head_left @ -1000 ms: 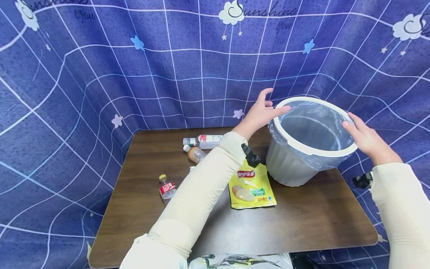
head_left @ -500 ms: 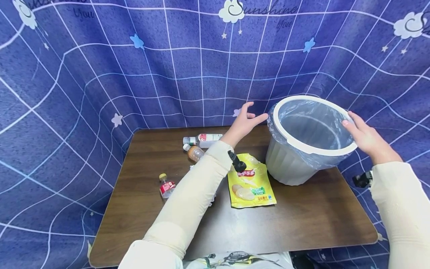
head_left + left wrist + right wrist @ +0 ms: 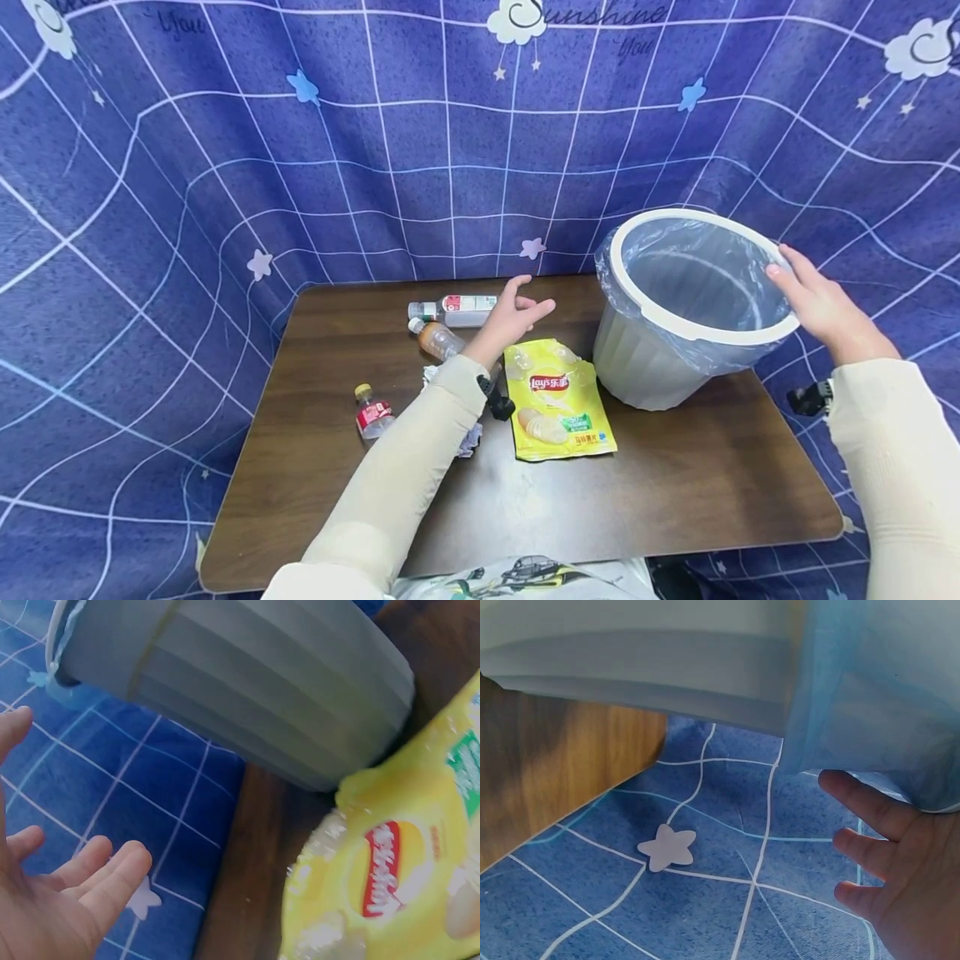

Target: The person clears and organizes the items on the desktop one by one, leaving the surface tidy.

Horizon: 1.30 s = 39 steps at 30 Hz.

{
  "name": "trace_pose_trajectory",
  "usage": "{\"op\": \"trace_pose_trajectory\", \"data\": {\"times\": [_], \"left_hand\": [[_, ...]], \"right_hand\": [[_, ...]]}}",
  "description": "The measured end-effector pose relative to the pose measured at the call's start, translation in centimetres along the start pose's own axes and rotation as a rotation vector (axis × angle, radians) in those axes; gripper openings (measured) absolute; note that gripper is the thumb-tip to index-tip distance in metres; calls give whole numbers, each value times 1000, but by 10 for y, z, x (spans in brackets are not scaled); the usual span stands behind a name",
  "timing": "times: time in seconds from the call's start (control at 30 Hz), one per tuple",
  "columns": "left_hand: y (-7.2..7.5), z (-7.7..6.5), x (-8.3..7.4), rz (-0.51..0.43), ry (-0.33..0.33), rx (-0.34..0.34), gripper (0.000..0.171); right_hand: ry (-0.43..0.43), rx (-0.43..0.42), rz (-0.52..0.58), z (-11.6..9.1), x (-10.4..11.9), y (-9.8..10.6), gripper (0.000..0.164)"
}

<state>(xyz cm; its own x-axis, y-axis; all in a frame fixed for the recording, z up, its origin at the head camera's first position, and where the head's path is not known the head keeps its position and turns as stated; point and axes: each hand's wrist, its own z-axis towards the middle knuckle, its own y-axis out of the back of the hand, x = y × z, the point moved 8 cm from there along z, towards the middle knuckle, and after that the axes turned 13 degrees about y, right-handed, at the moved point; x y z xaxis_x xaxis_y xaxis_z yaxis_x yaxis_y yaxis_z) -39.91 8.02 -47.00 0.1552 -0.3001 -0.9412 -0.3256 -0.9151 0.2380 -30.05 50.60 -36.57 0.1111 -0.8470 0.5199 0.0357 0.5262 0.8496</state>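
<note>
A grey trash bin (image 3: pixel 637 358) with a white rim and a clear plastic liner (image 3: pixel 701 354) stands at the table's right rear. My right hand (image 3: pixel 832 317) holds its rim, thumb over the top and fingers on the outer side; in the right wrist view the fingers (image 3: pixel 870 855) lie against the liner. My left hand (image 3: pixel 510 321), holding nothing, hovers left of the bin with fingers spread. Below it lies a yellow Lay's chip bag (image 3: pixel 558 408), also large in the left wrist view beside the bin (image 3: pixel 277 682).
On the wooden table (image 3: pixel 315 492) a clear bottle (image 3: pixel 465 310) lies at the back, near an orange-labelled bottle (image 3: pixel 438 340). A small red-labelled bottle (image 3: pixel 373 414) lies further left. Crumpled paper (image 3: pixel 470 442) is partly hidden by my left sleeve. A blue curtain (image 3: pixel 450 167) hangs behind.
My left hand has come away from the bin's rim and moved left and down, over the area above the chip bag. The right hand stays on the rim.
</note>
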Motion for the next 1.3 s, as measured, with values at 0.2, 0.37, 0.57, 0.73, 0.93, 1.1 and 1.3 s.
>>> {"op": "trace_pose_trajectory", "data": {"times": [0.2, 0.37, 0.57, 0.73, 0.93, 1.1, 1.3], "left_hand": [[8, -12, 34, 41, 8, -49, 77], [6, -28, 50, 128, -19, -54, 77], [3, -37, 63, 258, -47, -33, 76], [-1, -37, 78, 302, -38, -15, 71], [-6, -34, 99, 351, 28, -7, 73], [-10, -36, 112, 386, 90, -9, 73], [-15, -45, 116, 419, 119, -16, 69]], "right_hand": [[-13, 11, 5, -1, 1, -1, 74], [-4, 10, 4, -3, 2, 0, 74], [12, -2, 1, -2, 2, 1, 73], [12, -5, -2, -2, 2, 1, 72], [14, -6, -7, -1, 1, 0, 72], [13, -9, -14, -1, 0, 0, 71], [20, -8, -1, -1, 1, 0, 72]]}}
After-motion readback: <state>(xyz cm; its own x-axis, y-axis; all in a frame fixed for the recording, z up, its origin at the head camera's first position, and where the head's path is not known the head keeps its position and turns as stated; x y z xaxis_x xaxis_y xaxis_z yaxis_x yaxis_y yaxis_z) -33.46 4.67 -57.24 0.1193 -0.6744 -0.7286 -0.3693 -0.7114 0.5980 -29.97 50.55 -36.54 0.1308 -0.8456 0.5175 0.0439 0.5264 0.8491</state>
